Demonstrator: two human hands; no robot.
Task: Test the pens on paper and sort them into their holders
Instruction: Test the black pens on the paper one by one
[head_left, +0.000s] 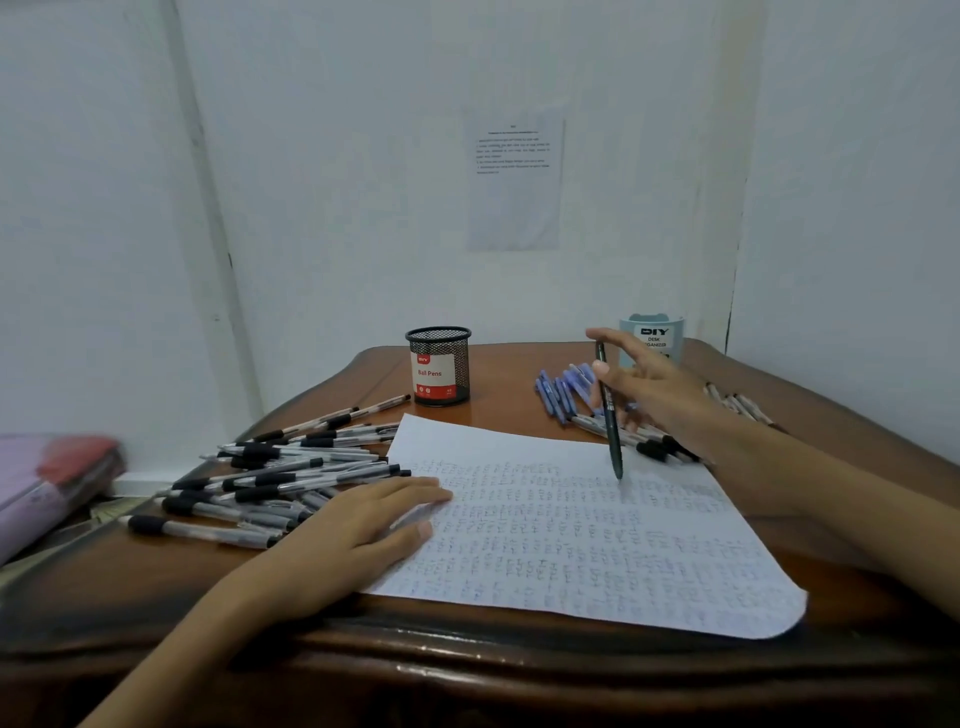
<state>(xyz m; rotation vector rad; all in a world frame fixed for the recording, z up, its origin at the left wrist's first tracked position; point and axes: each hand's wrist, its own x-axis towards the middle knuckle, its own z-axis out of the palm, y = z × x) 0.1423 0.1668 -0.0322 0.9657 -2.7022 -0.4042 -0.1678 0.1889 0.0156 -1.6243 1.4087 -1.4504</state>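
Two hands over tabletop (504, 379). Right hand (660, 384) pinches dark pen (609, 415) between thumb and fingers (615, 339), other fingers spread loose. Pen near upright, tip at paper (597, 551), upper right part. Left hand (363, 525) flat, fingers straight, pressing paper's left edge. Black-grip pens (280, 467) piled left of paper. Blue pens (563, 387) beyond paper, between mesh holder (439, 366) and blue holder (653, 335); blue holder partly behind right hand.

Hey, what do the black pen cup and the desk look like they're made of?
Pen cup: black wire mesh, likely metal, with a matte finish; a fine grid pattern shows near its rim. Desk: dark brown wood or veneer, probably varnished; its moulded front edge carries glossy highlights.
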